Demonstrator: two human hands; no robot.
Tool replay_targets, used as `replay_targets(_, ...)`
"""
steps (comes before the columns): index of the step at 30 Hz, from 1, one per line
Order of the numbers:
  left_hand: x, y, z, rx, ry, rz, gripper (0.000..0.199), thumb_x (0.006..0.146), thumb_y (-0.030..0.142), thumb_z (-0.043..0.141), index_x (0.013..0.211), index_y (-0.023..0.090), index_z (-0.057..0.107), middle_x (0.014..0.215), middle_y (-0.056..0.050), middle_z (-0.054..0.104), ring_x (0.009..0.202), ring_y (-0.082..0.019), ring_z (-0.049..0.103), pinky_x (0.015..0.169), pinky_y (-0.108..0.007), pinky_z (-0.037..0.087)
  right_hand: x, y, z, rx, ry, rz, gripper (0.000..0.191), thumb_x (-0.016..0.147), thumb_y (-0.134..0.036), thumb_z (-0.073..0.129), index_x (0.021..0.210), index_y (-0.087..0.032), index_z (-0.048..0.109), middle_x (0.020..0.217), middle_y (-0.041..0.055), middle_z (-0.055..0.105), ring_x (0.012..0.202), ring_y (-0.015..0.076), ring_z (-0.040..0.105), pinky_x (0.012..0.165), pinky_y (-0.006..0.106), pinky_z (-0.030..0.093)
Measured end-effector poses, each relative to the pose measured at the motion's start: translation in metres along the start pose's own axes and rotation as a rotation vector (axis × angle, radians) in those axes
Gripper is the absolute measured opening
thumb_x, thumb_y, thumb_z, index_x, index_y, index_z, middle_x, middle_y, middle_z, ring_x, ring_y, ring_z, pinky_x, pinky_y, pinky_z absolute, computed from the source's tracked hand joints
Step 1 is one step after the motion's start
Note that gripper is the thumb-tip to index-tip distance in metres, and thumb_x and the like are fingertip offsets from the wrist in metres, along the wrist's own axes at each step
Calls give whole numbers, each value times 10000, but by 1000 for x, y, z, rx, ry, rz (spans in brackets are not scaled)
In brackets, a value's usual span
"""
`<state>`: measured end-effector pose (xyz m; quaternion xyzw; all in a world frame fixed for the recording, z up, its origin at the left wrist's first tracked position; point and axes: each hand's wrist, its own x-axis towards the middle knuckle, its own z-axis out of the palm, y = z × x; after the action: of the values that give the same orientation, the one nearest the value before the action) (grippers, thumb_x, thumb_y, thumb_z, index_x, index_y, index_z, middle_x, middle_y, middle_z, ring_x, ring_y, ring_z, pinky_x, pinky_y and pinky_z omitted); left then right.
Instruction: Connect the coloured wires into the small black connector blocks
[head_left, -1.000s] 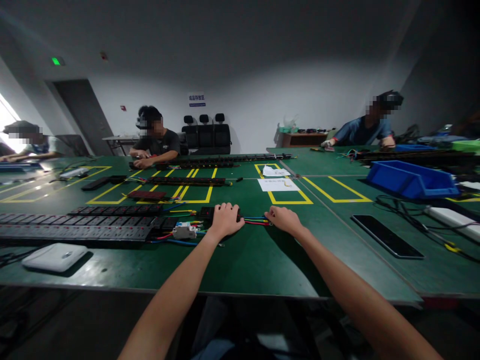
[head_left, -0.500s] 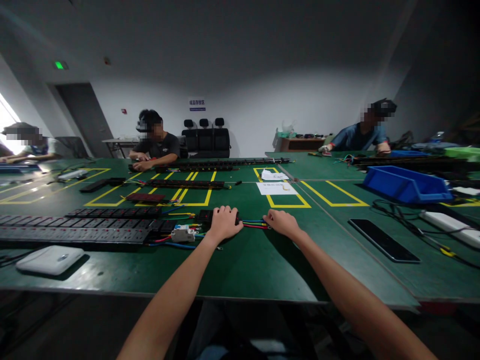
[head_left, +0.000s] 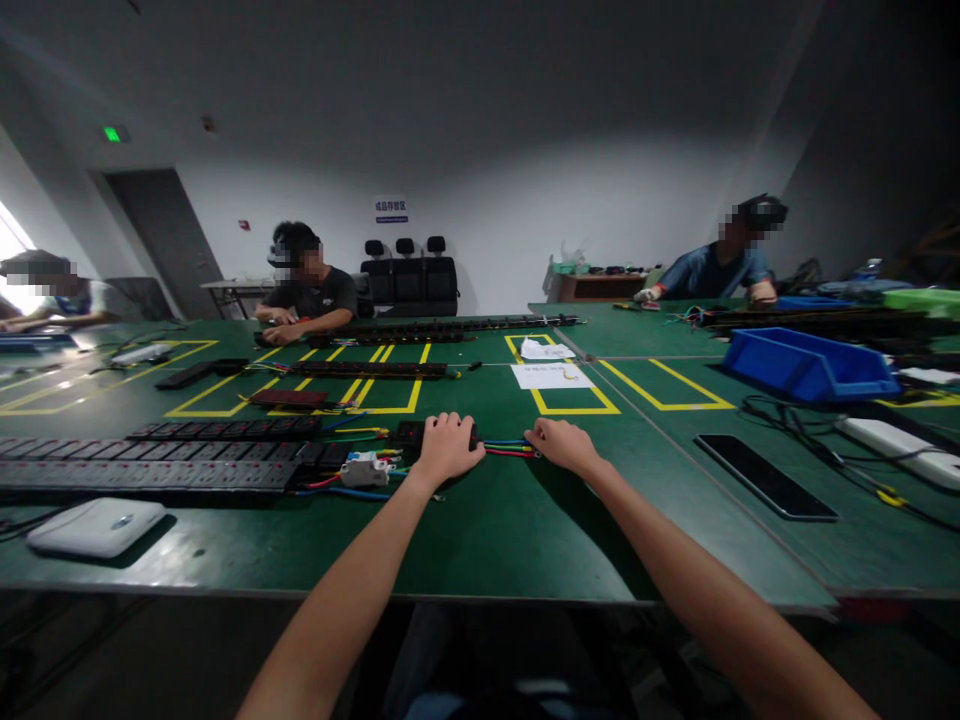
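My left hand (head_left: pixel 448 450) is wrapped over a small black block (head_left: pixel 409 433), which lies on the green table and is mostly covered by my palm and fingers. Blue, red and yellow-green wires (head_left: pixel 506 448) run out of the block's right side. Their far ends are pinched by my right hand (head_left: pixel 562 443), its fingers curled in, and a metal terminal shows below the fingertips. To the left of my left hand lie long black power strips (head_left: pixel 150 470). A white-grey breaker (head_left: pixel 366 468) sits at their right end among coloured wires.
A white box (head_left: pixel 97 527) lies near the front left edge. On the right are a phone (head_left: pixel 765 475), black cables, a white power strip (head_left: pixel 900 447) and a blue bin (head_left: pixel 814 365). Papers (head_left: pixel 550 376) lie beyond my hands. Several people work across the table.
Both hands keep their hold on the block and the wires. The whole view has shifted very slightly.
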<state>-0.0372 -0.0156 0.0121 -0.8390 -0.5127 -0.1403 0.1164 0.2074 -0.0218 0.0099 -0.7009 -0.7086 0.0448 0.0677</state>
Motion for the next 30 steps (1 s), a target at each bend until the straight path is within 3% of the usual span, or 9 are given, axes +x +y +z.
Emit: replay_targets(30, 2, 0, -3, -7, -30, -2, 402, 929, 521, 516, 1134, 196, 635, 1112, -134, 655, 1077, -323, 563, 928, -459, 381, -4, 0, -4, 23, 15, -19, 343, 1027, -479, 454, 968, -213, 662, 1020, 105, 738, 939, 261, 701, 715, 296, 434)
